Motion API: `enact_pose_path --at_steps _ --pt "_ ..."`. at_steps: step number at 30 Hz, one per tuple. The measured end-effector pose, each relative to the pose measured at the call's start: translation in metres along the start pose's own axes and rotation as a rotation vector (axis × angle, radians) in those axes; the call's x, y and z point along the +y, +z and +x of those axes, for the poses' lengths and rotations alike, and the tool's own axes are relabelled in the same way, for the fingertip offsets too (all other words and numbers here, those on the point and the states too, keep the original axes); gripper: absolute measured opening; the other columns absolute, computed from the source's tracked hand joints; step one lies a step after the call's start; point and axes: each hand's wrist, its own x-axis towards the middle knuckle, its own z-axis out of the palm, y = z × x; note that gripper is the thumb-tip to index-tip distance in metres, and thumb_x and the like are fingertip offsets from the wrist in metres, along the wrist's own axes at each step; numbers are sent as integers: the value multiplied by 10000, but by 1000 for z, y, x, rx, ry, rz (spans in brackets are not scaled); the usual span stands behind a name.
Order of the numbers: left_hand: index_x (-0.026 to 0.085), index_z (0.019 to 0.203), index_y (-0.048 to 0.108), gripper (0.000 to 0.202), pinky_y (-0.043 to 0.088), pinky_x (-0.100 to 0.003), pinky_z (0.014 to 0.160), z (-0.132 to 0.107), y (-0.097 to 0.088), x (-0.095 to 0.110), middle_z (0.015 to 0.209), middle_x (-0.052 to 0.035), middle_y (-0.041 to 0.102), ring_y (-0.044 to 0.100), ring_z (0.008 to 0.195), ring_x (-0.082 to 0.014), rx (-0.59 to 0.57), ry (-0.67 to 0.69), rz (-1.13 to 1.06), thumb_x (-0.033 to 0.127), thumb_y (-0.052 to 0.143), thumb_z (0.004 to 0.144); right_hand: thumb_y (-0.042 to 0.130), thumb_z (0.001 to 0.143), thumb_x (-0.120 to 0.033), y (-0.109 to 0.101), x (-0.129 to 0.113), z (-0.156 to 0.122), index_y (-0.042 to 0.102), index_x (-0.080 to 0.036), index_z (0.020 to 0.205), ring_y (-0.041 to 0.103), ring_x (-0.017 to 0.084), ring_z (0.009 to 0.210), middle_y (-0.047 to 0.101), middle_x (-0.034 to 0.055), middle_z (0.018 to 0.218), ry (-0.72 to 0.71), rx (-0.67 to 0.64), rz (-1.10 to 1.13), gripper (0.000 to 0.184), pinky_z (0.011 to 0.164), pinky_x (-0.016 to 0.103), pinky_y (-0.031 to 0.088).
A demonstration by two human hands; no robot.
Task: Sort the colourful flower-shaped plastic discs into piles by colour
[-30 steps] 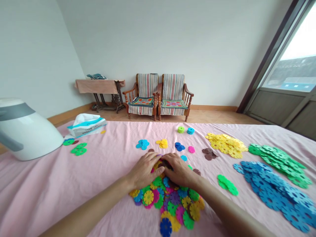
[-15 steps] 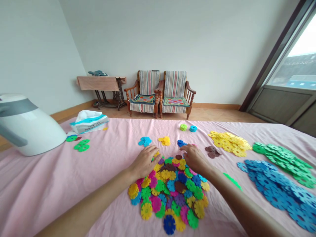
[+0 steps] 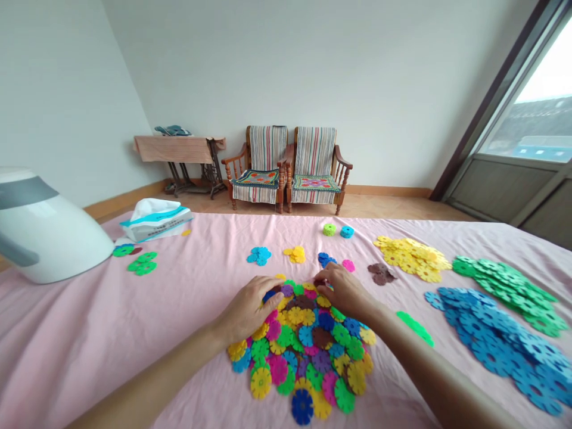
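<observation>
A mixed pile of plastic snowflake discs (image 3: 308, 348) in yellow, green, pink, blue, purple and brown lies in front of me on the pink cloth (image 3: 179, 333). My left hand (image 3: 252, 304) rests at the pile's upper left edge, fingers stretched and thumb apart, over a dark blue disc (image 3: 269, 295). At the top edge, my right hand (image 3: 342, 289) bends its fingers and thumb around a brown disc (image 3: 319, 283), mostly hidden by them. Just beyond are small groups of dark blue discs (image 3: 326, 259), yellow discs (image 3: 295, 254) and light blue discs (image 3: 259, 256), plus a pink disc (image 3: 348, 266).
Sorted yellow (image 3: 413, 257), green (image 3: 509, 292) and blue heaps (image 3: 500, 342) spread at the right, with brown discs (image 3: 381, 274) nearer. Two short stacks (image 3: 329, 230) stand far back. A white kettle (image 3: 53, 232) and tissue pack (image 3: 156, 219) are at the left.
My right hand has moved slightly left and down onto the brown disc, uncovering the pink disc behind it. My left hand has drawn back a little toward me and left. The view has shifted slightly.
</observation>
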Motion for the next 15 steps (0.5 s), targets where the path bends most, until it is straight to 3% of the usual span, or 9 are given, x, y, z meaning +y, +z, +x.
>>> enact_pose_path --at_steps 5,8,15 --pt "255 1178 560 318 414 -349 995 -13 2 -3 1197 -35 587 521 1124 -179 40 18 -17 327 456 886 439 853 -165 5 -9 -1 657 -154 811 569 185 815 619 94 842 12 3 -211 222 723 275 362" --pt "250 1151 574 295 436 -338 968 -14 4 -3 1153 -33 608 543 1087 -173 75 34 -10 299 465 881 412 860 -143 2 -4 1 629 -156 845 575 178 769 628 84 840 95 67 -265 218 659 265 343" --pt "230 1020 614 208 462 -333 888 -13 6 -8 1023 -23 656 588 972 -177 172 -3 46 236 503 844 405 844 -221 -23 60 -7 659 -187 776 589 166 747 661 64 807 472 254 -143 265 591 235 329"
